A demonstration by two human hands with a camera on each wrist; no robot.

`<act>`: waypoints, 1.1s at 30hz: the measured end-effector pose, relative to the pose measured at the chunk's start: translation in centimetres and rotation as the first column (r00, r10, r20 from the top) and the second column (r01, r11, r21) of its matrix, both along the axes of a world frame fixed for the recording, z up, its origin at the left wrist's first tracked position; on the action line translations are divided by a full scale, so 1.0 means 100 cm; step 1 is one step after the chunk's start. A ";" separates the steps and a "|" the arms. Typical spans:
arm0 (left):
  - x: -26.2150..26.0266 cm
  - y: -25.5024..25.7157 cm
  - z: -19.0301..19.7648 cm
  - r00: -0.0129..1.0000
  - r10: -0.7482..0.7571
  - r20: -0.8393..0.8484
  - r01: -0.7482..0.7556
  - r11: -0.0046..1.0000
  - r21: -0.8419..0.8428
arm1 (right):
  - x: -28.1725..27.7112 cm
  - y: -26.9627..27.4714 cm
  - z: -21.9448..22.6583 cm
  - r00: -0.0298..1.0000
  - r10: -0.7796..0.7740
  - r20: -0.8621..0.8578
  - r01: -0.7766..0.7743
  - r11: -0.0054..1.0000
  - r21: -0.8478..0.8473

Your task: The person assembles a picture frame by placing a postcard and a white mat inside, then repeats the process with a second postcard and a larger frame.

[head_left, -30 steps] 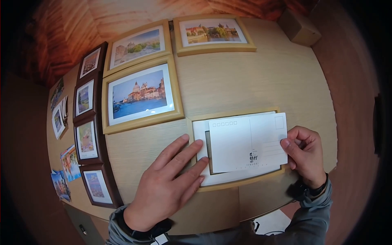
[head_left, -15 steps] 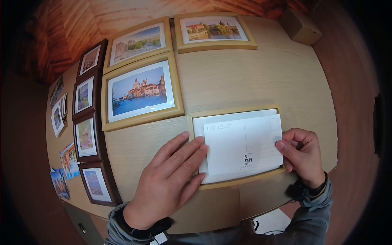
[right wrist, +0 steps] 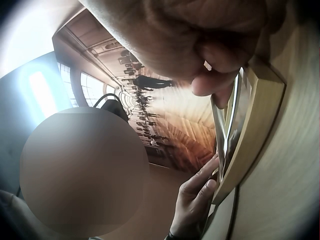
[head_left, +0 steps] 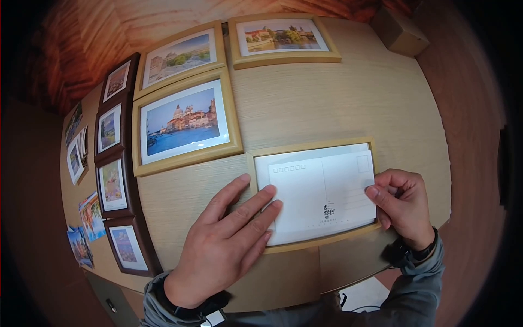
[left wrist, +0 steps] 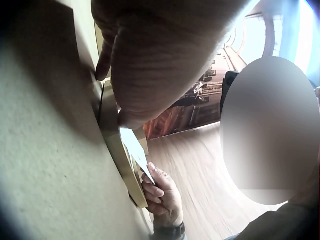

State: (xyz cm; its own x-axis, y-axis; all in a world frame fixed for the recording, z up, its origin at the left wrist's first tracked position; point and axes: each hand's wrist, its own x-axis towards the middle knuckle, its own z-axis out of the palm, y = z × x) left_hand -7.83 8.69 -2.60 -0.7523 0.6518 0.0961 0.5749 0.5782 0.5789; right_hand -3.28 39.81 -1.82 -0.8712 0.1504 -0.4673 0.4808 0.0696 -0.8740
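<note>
A light-wood picture frame (head_left: 310,146) lies face down on the table in front of me, a white mat (head_left: 261,166) inside it. On the mat, blank back up, rests a postcard (head_left: 299,196) with printed lines and dark lettering. My right hand (head_left: 403,204) pinches its right edge between thumb and curled fingers. With fingers extended, my left hand (head_left: 231,229) touches the card's left edge and reaches across the frame's side. In the left wrist view the postcard (left wrist: 137,152) tilts, its right-hand end raised above the frame.
Light-wood frames with city pictures, such as one with a domed building (head_left: 182,120), stand to the left and back. A column of dark frames (head_left: 128,185) lies farther left, beside loose photo cards (head_left: 92,218). A box (head_left: 400,32) sits at the back right corner.
The postcard has moved left and slightly down onto the mat, covering its dark opening. My right hand moved with it, and my left fingers now overlap the card's left edge.
</note>
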 end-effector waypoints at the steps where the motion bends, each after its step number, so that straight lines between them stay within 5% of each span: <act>1: 0.000 0.000 0.000 1.000 -0.001 -0.001 0.001 1.000 -0.005 | 0.000 0.000 0.000 1.000 0.002 0.002 -0.002 1.000 0.001; 23: 0.002 0.002 0.001 0.999 -0.025 -0.037 0.023 0.999 -0.049 | 0.002 0.001 0.002 0.999 0.021 -0.024 -0.018 0.994 0.104; 33: 0.003 0.003 0.002 1.000 -0.018 -0.021 0.017 0.998 -0.062 | 0.006 0.006 -0.011 0.938 0.202 -0.282 -0.063 0.898 0.435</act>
